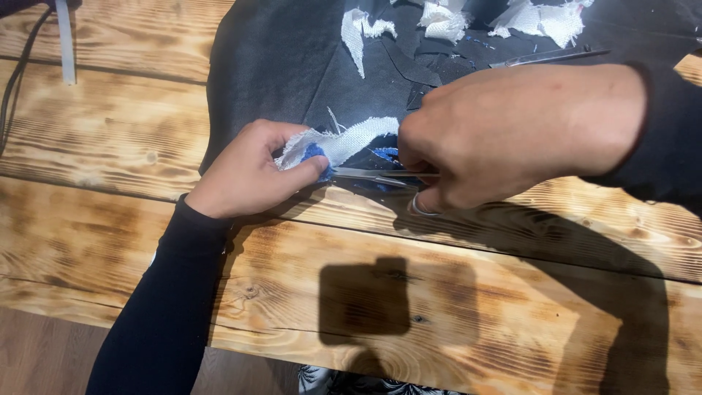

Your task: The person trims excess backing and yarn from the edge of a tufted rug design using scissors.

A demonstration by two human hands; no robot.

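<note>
White fabric strip: a frayed strip of white woven cloth (344,143) with a blue patch at its near end is held at the edge of the black cloth, between the two hands.
Left hand: the left hand (252,172) is pinched on the strip's near end, thumb over the blue patch.
Scissors: a pair of slim metal scissors (373,174) is laid almost flat, the blades pointed at the left thumb, just below the strip.
Right hand: the right hand (497,135) is closed around the scissor handles, a ring loop seen under the fingers.
Black cloth: a dark sheet (292,66) is spread over the wooden table (475,307).
Scraps: white fabric scraps (446,20) are scattered on the far part of the sheet.
</note>
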